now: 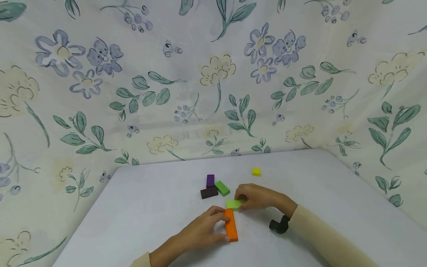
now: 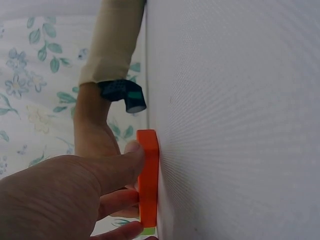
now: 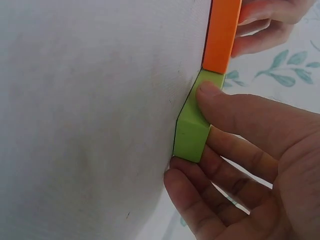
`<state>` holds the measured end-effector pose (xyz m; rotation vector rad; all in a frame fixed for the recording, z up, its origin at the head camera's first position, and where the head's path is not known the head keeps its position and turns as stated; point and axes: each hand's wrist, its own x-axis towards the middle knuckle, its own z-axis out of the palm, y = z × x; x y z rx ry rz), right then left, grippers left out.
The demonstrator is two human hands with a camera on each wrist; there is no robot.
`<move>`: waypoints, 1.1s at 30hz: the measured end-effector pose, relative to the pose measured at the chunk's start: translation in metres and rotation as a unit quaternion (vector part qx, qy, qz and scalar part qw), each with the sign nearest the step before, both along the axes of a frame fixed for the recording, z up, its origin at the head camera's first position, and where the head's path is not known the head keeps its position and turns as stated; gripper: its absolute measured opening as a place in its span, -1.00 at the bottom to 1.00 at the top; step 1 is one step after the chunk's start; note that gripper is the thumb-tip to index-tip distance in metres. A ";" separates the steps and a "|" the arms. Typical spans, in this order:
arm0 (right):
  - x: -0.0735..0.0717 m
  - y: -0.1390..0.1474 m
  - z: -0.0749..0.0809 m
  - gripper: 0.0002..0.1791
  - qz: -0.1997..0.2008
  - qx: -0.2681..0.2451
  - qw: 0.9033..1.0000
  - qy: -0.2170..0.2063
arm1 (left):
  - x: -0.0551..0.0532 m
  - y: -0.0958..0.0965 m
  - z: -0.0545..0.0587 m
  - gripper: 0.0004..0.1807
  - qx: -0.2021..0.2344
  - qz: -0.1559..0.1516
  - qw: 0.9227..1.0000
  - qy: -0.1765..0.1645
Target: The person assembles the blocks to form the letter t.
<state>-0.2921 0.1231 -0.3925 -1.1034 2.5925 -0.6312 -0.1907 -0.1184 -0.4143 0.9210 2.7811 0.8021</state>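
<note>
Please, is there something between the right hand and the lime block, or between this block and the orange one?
Nothing visible: the right hand grips the lime block, which appears to touch the orange block.

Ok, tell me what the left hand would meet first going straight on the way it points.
The orange block, which the left hand is touching. Past that, probably the light green block or the right hand; the exact line is hard to judge.
</note>
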 end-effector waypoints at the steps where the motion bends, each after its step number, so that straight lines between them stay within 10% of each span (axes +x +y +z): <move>1: 0.000 0.000 0.000 -0.75 -0.001 0.001 1.000 -0.001 | 0.000 0.000 0.000 -0.53 -0.002 0.001 1.000 -0.001; 33: -0.007 0.005 -0.004 -0.75 0.010 -0.007 1.000 -0.014 | 0.000 0.001 0.000 -0.55 0.001 0.004 1.000 0.009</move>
